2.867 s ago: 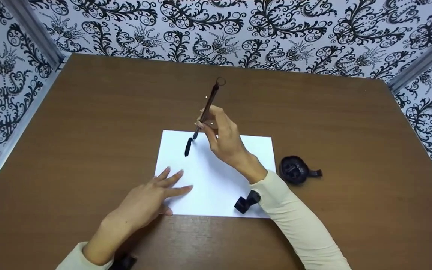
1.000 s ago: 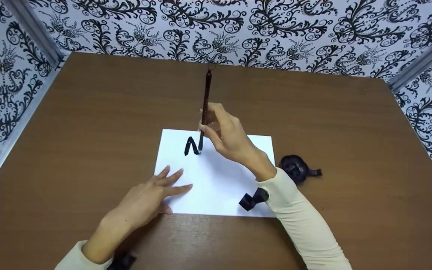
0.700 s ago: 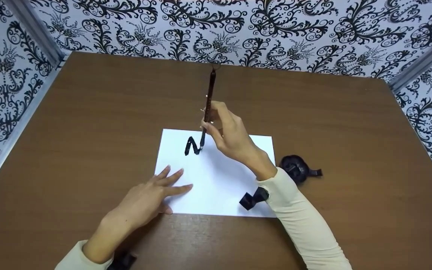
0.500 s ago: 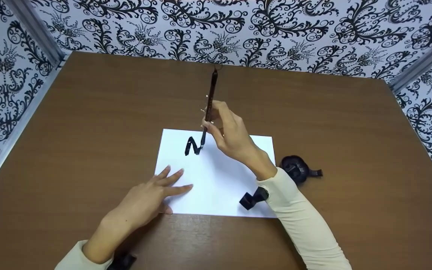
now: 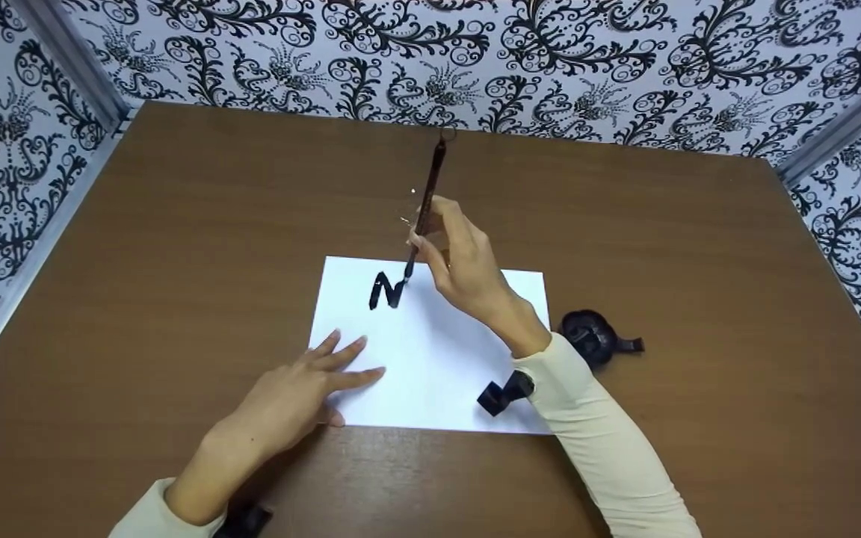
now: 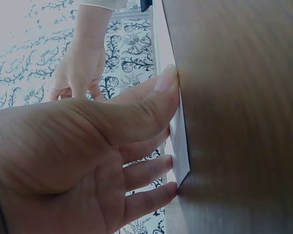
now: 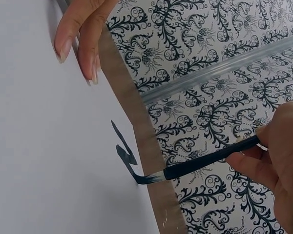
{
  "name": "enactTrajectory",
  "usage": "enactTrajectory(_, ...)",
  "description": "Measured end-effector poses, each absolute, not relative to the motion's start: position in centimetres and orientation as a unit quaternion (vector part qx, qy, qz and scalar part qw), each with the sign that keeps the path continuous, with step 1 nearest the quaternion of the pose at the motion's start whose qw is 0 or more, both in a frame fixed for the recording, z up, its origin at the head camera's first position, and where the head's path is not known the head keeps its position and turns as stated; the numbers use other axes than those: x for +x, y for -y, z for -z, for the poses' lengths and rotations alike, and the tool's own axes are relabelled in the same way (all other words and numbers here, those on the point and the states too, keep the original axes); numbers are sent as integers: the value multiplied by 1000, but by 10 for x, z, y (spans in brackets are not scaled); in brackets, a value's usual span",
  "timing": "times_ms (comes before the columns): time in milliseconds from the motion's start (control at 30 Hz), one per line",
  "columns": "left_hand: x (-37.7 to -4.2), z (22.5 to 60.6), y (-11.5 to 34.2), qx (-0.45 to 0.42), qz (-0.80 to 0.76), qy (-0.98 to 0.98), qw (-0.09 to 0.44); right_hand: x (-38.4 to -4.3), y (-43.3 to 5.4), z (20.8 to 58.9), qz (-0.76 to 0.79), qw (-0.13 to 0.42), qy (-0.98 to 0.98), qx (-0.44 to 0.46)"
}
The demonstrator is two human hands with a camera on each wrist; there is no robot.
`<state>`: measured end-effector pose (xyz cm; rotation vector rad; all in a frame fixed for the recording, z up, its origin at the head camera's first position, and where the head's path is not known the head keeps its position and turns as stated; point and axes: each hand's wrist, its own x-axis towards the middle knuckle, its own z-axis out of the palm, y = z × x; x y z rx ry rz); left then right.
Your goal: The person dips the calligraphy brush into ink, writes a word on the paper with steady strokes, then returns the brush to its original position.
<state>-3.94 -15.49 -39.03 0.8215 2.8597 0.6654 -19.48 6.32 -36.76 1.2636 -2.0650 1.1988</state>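
Observation:
A dark calligraphy brush (image 5: 430,183) with a hanging loop is pinched by my right hand (image 5: 468,269). In the right wrist view the brush (image 7: 200,162) has its inked bristles bent against the paper. On the white sheet of paper (image 5: 430,373) thick black strokes (image 5: 384,290) form an N-like zigzag, and the brush tip touches the upper end of its last stroke. My left hand (image 5: 288,403) rests with spread fingers on the sheet's lower left corner. The left wrist view shows the thumb and fingertips of this hand (image 6: 102,146) at the paper's edge.
A small round black dish (image 5: 587,338) with a short handle stands on the brown table (image 5: 699,418), right of the paper. A black wrist camera (image 5: 505,392) hangs from the right sleeve over the sheet. Black-and-white patterned panels (image 5: 430,67) border the table's back and sides.
First one slanted stroke stood on the paper; a downward stroke and then a rising one were added. Lately my right hand has drawn the brush up and slightly right. My left hand stayed put.

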Motion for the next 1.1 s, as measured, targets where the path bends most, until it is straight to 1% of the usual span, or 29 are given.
enactTrajectory(533, -39, 391, 155, 278, -205, -938, 33, -199, -63, 371, -424, 265, 736, 455)
enactTrajectory(967, -40, 390, 155, 278, -201, -939, 38, -201, -64, 373, -422, 278, 739, 445)
enactTrajectory(1100, -40, 391, 155, 276, -204, -938, 43, -201, -66, 369, -430, 296, 734, 433)
